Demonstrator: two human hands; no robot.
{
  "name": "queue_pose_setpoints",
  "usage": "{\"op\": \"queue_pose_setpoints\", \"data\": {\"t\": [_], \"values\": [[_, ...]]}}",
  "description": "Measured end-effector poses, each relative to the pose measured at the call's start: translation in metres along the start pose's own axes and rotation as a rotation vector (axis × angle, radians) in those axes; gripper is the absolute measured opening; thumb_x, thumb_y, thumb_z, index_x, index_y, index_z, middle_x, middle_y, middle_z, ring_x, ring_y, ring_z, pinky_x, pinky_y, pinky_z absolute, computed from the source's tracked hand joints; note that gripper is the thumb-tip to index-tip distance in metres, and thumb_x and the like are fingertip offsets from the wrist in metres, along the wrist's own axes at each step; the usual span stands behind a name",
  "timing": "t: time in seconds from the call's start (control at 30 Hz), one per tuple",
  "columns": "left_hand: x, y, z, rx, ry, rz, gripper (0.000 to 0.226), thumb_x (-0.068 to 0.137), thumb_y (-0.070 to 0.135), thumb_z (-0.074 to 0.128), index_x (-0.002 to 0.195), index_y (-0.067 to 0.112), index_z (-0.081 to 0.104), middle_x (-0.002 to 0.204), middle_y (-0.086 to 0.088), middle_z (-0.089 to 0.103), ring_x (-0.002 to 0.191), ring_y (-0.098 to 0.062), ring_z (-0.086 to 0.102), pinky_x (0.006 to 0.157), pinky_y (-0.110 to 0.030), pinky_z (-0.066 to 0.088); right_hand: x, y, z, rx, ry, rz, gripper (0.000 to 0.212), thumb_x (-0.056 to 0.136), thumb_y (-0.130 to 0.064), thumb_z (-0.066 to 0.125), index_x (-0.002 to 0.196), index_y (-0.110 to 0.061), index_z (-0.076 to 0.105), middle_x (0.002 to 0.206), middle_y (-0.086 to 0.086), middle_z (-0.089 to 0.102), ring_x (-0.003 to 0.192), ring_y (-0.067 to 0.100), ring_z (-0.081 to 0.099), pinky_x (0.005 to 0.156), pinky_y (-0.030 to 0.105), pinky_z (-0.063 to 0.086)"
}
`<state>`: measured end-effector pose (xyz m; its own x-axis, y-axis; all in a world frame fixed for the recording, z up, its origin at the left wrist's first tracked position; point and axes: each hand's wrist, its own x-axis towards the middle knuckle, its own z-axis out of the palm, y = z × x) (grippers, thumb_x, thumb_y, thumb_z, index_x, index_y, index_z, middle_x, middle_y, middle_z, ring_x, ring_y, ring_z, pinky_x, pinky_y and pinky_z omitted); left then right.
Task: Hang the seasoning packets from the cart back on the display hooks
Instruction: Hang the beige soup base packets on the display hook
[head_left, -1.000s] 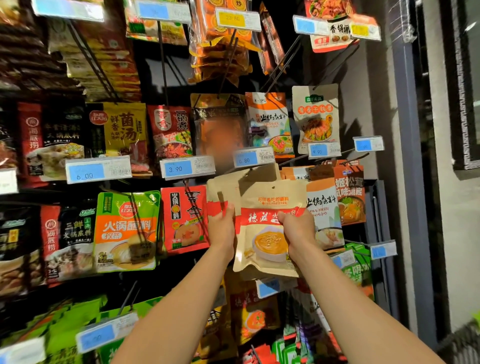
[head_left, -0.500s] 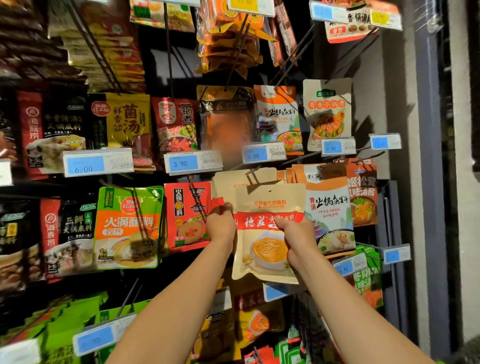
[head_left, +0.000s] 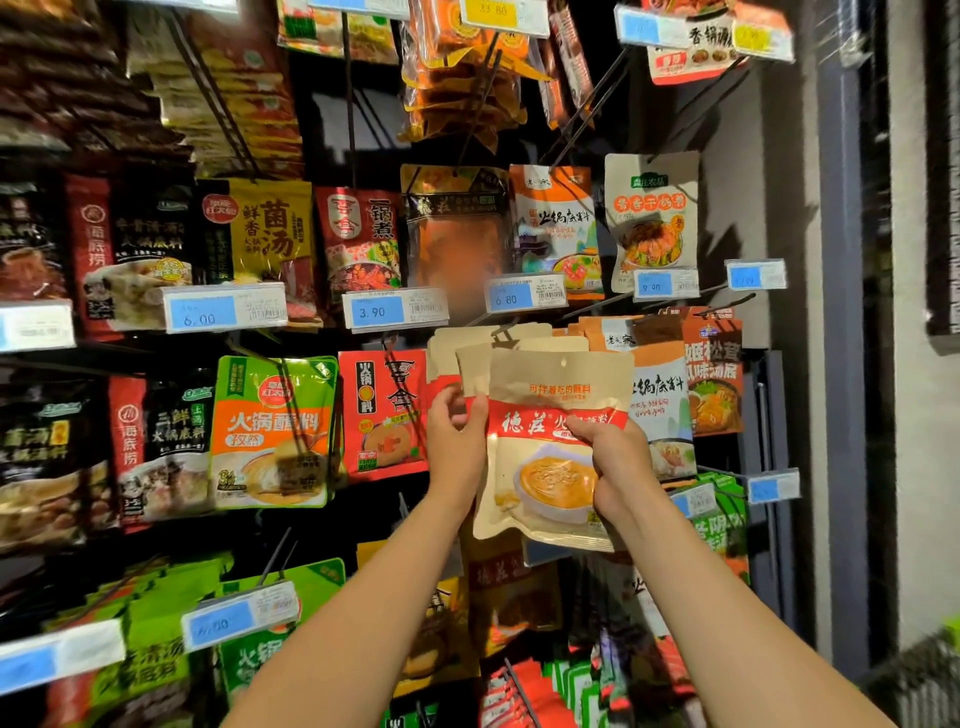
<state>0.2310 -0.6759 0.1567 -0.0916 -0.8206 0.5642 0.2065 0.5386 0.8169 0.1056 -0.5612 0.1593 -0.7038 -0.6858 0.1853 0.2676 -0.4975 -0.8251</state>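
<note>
Head view: right hand (head_left: 615, 467) grips tan packet (head_left: 550, 395); left hand (head_left: 457, 441) pinches hung packets (head_left: 457, 353) behind.

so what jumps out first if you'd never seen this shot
Both hands at centre: the right hand grips a tan packet with a red band, the left hand pinches matching packets hanging behind it. Blue price tags run above, and a bright green-and-orange packet hangs left.

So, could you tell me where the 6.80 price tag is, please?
In the head view, centre: the 6.80 price tag sits just above the held beige packet, right of the 3.90 tag.
</note>
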Motion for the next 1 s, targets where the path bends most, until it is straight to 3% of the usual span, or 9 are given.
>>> {"op": "queue_pose_setpoints", "data": {"t": [0.07,0.2,0.3,0.43,0.57,0.67,0.77,0.87,1.0], "values": [[0.002,0.007,-0.002,-0.056,-0.046,-0.051,0.046,0.099,0.041,0.066,0.138,0.02,0.054,0.122,0.003,0.065,0.113,-0.016,0.065,0.096,-0.038,0.057,-0.003,-0.003,-0.002,0.008,0.001,0.015,0.027,0.09,0.002,0.069,0.116,-0.007,0.068,0.101,0.015,0.077,0.086,0.032,0.075,0.064,0.039,0.062],[0.007,0.021,-0.008,-0.151,-0.13,-0.122,0.036,0.098,0.04,0.068,0.126,0.018,0.059,0.112,-0.002,0.074,0.098,-0.015,0.073,0.077,-0.029,0.058,-0.009,-0.007,-0.007,0.01,-0.003,0.013,0.026,0.09,0.002,0.07,0.114,-0.007,0.07,0.094,0.012,0.079,0.083,0.031,0.076,0.067,0.041,0.062],[0.004,0.023,-0.006,-0.099,-0.128,-0.022,0.021,0.1,0.032,0.066,0.117,0.02,0.064,0.111,-0.002,0.075,0.099,-0.018,0.074,0.079,-0.031,0.061,-0.012,-0.009,-0.008,0.01,-0.017,0.022,0.024,0.09,0.002,0.069,0.112,-0.007,0.069,0.092,0.012,0.078,0.073,0.026,0.076,0.062,0.037,0.06],[-0.002,0.026,-0.003,-0.136,-0.119,-0.072,0.023,0.103,0.038,0.06,0.121,0.023,0.063,0.109,0.001,0.076,0.096,-0.016,0.075,0.075,-0.03,0.061,-0.016,-0.009,-0.006,-0.031,-0.03,-0.011,0.021,0.09,0.003,0.069,0.107,-0.01,0.069,0.091,0.012,0.078,0.074,0.027,0.076,0.058,0.035,0.06],[0.001,0.029,-0.001,-0.142,-0.101,-0.128,0.026,0.102,0.039,0.063,0.112,0.018,0.073,0.098,-0.004,0.08,0.091,-0.024,0.077,0.082,-0.041,0.063,-0.015,-0.005,-0.008,-0.143,-0.034,-0.142,0.023,0.091,0.001,0.069,0.102,-0.02,0.069,0.097,0.007,0.078,0.088,0.026,0.075,0.076,0.042,0.062],[0.003,0.037,0.004,-0.199,-0.048,-0.134,0.023,0.099,0.037,0.068,0.106,0.016,0.074,0.094,-0.007,0.08,0.087,-0.025,0.077,0.075,-0.038,0.062,-0.014,-0.003,-0.007,-0.191,-0.016,-0.179,0.023,0.092,-0.005,0.07,0.103,-0.025,0.069,0.098,0.004,0.078,0.093,0.026,0.075,0.085,0.048,0.061],[0.007,0.047,0.009,-0.243,-0.008,-0.143,0.023,0.097,0.035,0.071,0.097,0.012,0.072,0.088,-0.01,0.079,0.08,-0.025,0.077,0.069,-0.036,0.061,-0.009,-0.007,-0.008,-0.223,0.004,-0.187,0.022,0.093,-0.001,0.066,0.104,-0.02,0.067,0.096,0.006,0.075,0.089,0.024,0.073,0.076,0.038,0.059],[0.013,0.052,0.013,-0.242,0.025,-0.13,0.023,0.095,0.033,0.072,0.083,0.014,0.071,0.084,-0.008,0.079,0.08,-0.026,0.076,0.075,-0.039,0.06,-0.006,-0.013,-0.007,-0.268,0.021,-0.193,0.022,0.091,0.005,0.062,0.099,-0.015,0.066,0.087,0.005,0.071,0.078,0.019,0.067,0.061,0.028,0.049],[0.017,0.057,0.016,-0.231,0.02,-0.14,0.022,0.096,0.036,0.071,0.087,0.015,0.073,0.082,-0.005,0.079,0.081,-0.027,0.077,0.082,-0.046,0.062,0.002,-0.016,-0.006,-0.286,0.031,-0.178,0.021,0.09,0.006,0.062,0.102,-0.012,0.066,0.087,0.006,0.069,0.077,0.019,0.064,0.059,0.028,0.047]]}}
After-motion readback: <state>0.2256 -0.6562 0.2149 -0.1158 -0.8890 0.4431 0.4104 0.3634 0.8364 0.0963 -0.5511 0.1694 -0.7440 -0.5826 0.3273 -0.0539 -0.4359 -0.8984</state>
